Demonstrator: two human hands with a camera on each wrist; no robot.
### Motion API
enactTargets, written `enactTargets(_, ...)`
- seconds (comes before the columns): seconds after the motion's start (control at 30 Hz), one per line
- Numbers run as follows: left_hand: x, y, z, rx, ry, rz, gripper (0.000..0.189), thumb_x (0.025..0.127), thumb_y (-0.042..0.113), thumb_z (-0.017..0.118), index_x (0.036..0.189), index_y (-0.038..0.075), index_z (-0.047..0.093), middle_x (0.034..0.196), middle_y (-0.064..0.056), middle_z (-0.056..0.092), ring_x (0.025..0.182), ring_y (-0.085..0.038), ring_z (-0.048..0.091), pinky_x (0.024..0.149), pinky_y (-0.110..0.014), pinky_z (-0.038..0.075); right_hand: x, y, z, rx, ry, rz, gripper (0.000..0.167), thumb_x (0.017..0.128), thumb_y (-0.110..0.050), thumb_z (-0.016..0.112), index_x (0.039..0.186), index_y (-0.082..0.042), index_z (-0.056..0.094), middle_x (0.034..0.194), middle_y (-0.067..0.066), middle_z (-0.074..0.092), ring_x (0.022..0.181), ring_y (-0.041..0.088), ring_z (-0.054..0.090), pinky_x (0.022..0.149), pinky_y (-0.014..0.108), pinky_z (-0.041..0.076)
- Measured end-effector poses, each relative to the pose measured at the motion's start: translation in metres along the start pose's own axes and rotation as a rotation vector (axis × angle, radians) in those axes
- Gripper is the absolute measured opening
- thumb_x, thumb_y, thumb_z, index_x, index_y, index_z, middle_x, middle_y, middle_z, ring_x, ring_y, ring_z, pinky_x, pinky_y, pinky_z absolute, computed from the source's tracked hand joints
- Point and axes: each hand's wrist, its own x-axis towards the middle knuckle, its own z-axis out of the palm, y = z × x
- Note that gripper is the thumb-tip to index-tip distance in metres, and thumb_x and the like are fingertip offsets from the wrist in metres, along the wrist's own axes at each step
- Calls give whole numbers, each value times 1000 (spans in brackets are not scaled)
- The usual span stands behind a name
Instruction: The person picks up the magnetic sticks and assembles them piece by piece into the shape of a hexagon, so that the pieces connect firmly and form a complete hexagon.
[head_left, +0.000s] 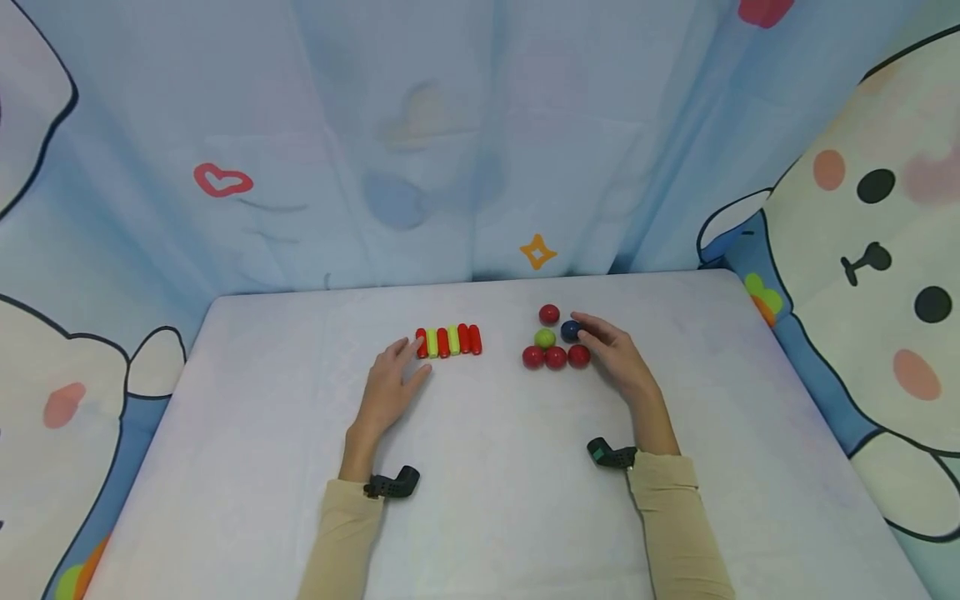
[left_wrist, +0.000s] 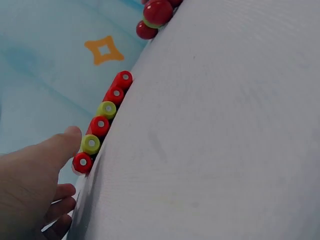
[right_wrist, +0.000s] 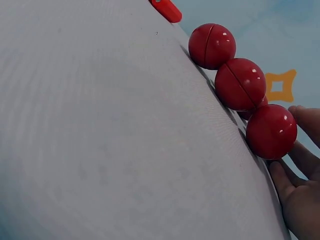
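In the head view, a row of short red and yellow-green sticks (head_left: 443, 342) lies side by side at the middle of the table. My left hand (head_left: 388, 383) is spread with loose fingers, its fingertips at the leftmost red stick (left_wrist: 82, 162). To the right is a cluster of balls. Three red balls (head_left: 556, 358) form its front row, a green ball (head_left: 544, 338) and a dark blue ball (head_left: 571, 331) lie behind them, and one red ball (head_left: 549, 314) is farthest back. My right hand (head_left: 617, 354) holds the blue ball between thumb and fingers. Red balls hide the blue one in the right wrist view.
A white cloth covers the table (head_left: 495, 500), whose back edge meets a light blue printed curtain (head_left: 450, 208). The dark wrist cameras (head_left: 611, 454) sit at both sleeve cuffs. A gap of bare cloth separates the sticks from the balls.
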Motion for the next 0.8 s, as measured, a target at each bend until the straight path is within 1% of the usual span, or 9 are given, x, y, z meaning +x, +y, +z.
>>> enactTargets(0.13, -2, 3, 0, 71, -8, 11, 51, 97, 38, 57, 144, 21, 47, 150, -13, 42, 138, -33, 40, 111, -55, 36, 1, 3, -1, -27, -13, -26, 47, 101, -31, 51, 143, -13, 48, 154, 11, 39, 148, 28, 26, 122, 49, 19)
enactTargets(0.27, -3, 6, -2, 107, -30, -1, 50, 97, 37, 55, 144, 21, 47, 148, -13, 44, 137, -33, 41, 111, -52, 39, 1, 5, -2, -75, -32, -45, 44, 102, -28, 47, 144, -15, 47, 156, 10, 36, 149, 29, 23, 122, 50, 17)
enactTargets(0.37, -4, 8, -3, 124, -20, 5, 47, 98, 36, 54, 142, 19, 50, 145, -13, 47, 135, -32, 43, 109, -49, 41, 2, 6, -2, -98, -53, -52, 42, 103, -26, 46, 144, -16, 47, 157, 9, 35, 150, 30, 22, 122, 51, 17)
enactTargets(0.47, -6, 10, -5, 136, 6, 6, 44, 98, 34, 55, 139, 17, 53, 140, -13, 52, 131, -30, 47, 107, -46, 44, 2, 5, -2, -115, -61, -53, 42, 103, -26, 45, 144, -14, 48, 157, 10, 35, 150, 30, 23, 122, 51, 17)
enactTargets(0.53, -7, 11, -7, 140, 25, 3, 42, 97, 32, 57, 136, 16, 55, 136, -12, 55, 128, -29, 49, 106, -45, 46, 2, 5, -2, -128, -52, -46, 42, 104, -27, 44, 143, -14, 48, 156, 12, 36, 149, 31, 24, 121, 51, 19)
enactTargets(0.67, -8, 13, -9, 151, 58, -8, 39, 95, 29, 62, 130, 13, 60, 129, -10, 62, 123, -27, 55, 103, -43, 48, 2, 4, -1, -161, -8, -18, 42, 103, -29, 46, 142, -14, 49, 153, 14, 40, 147, 33, 29, 120, 52, 22)
enactTargets(0.8, -7, 12, -10, 144, 75, -36, 35, 94, 27, 64, 126, 13, 63, 124, -8, 66, 115, -24, 59, 99, -40, 51, 2, 3, -1, -190, 37, 11, 42, 101, -32, 50, 140, -16, 51, 151, 14, 42, 144, 34, 33, 118, 54, 26)
